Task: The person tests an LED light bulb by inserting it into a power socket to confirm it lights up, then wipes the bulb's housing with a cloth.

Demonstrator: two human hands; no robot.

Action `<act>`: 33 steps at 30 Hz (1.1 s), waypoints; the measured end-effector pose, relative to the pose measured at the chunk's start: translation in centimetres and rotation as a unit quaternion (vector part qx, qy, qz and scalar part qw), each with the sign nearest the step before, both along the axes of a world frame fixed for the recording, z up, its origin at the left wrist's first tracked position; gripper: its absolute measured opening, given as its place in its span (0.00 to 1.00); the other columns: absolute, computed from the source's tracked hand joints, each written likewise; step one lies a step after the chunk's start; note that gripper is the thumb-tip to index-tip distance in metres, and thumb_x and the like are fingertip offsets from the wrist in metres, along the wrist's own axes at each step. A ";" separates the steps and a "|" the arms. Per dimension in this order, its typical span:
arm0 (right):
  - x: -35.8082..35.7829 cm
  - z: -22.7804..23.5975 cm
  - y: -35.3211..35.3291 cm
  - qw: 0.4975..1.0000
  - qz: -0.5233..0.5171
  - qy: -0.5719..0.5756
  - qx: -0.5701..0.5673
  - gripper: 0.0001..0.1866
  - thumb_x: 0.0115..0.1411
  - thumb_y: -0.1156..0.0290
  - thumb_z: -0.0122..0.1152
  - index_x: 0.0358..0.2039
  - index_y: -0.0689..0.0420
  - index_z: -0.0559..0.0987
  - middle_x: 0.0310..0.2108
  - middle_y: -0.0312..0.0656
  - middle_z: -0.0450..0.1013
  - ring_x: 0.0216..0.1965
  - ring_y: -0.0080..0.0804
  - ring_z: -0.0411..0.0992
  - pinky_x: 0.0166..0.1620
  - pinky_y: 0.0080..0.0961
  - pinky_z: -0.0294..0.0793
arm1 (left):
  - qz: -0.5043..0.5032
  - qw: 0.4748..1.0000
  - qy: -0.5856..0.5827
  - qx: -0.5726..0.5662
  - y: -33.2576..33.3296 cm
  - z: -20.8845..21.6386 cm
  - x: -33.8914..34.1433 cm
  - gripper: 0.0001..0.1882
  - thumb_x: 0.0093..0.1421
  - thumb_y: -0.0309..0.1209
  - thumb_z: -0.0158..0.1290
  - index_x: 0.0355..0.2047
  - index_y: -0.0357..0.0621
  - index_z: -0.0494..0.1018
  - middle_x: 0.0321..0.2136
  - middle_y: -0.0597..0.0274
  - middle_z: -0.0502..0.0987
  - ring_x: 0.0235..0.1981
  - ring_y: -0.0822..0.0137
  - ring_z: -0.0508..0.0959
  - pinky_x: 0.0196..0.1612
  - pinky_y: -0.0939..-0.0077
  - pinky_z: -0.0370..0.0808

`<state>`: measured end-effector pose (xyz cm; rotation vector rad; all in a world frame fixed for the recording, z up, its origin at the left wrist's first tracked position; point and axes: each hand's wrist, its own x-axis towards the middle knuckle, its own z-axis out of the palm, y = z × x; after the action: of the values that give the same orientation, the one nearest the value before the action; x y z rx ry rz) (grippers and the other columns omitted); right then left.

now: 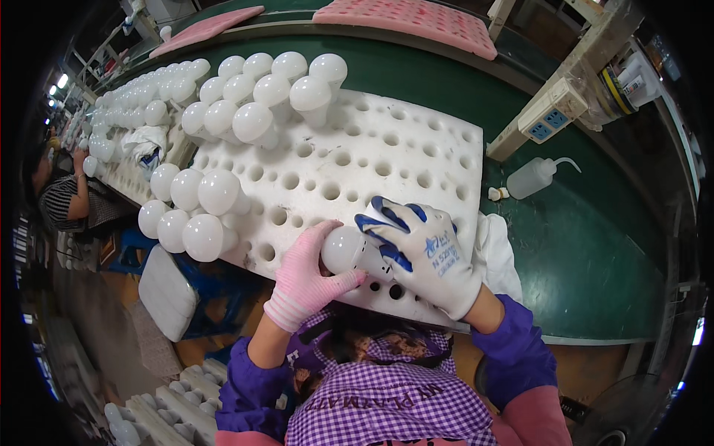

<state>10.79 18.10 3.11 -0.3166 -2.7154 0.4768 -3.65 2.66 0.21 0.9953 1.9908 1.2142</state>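
A white light bulb [343, 250] lies tilted over the near part of a white foam tray [416, 152] full of round holes. My left hand [309, 276], in a pink glove, is closed around its round globe with the thumb beneath. My right hand [431, 253], in a white glove with blue fingertips, is bent over the bulb's body, its thumb pressed against it. Something white shows under the right fingers; I cannot make out what it is. Several bulbs [253, 122] stand globe-up in the tray's far left, with another group [202, 238] at its near left.
A white cloth [497, 253] lies by the tray's right edge on the green table [587, 256]. Beyond it stand a squeeze bottle [532, 178] and a post with a socket box [552, 111]. Pink foam sheets [405, 22] lie at the back. A person [67, 189] sits far left.
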 end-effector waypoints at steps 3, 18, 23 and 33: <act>1.5 0.8 -2.4 0.987 0.024 0.024 0.160 0.22 0.53 0.46 0.62 0.44 0.44 0.80 0.54 0.42 0.71 0.49 0.46 0.70 0.52 0.42 0.62 | -0.006 1.000 0.020 0.020 0.1 -0.5 -0.1 0.41 0.41 0.37 0.71 0.55 0.35 0.67 0.46 0.51 0.74 0.42 0.64 0.78 0.44 0.73 0.77; -0.3 -1.1 1.2 0.993 0.039 -0.053 -0.094 0.26 0.52 0.59 0.62 0.55 0.43 0.76 0.56 0.42 0.70 0.50 0.44 0.69 0.52 0.42 0.65 | -0.030 1.000 -0.002 -0.007 -0.7 0.3 0.2 0.43 0.43 0.36 0.71 0.58 0.36 0.64 0.47 0.54 0.72 0.45 0.67 0.76 0.47 0.75 0.76; 0.6 -0.7 0.0 0.996 0.012 -0.052 -0.070 0.27 0.52 0.60 0.62 0.55 0.42 0.76 0.58 0.42 0.68 0.51 0.45 0.68 0.53 0.42 0.64 | -0.031 0.999 -0.004 0.023 -0.6 -0.2 0.2 0.43 0.44 0.34 0.70 0.58 0.35 0.63 0.47 0.53 0.72 0.45 0.66 0.76 0.46 0.75 0.77; -0.9 -1.1 1.7 0.997 -0.030 -0.028 -0.061 0.21 0.55 0.56 0.62 0.51 0.39 0.79 0.58 0.39 0.69 0.57 0.51 0.65 0.58 0.45 0.59 | -0.057 0.998 -0.018 0.011 -0.9 -0.7 -0.1 0.45 0.43 0.32 0.71 0.59 0.34 0.61 0.50 0.53 0.71 0.48 0.65 0.75 0.48 0.73 0.76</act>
<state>9.94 19.80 2.00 -0.4487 -2.7285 0.6261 -3.77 1.76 -0.46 1.0753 1.8711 1.1866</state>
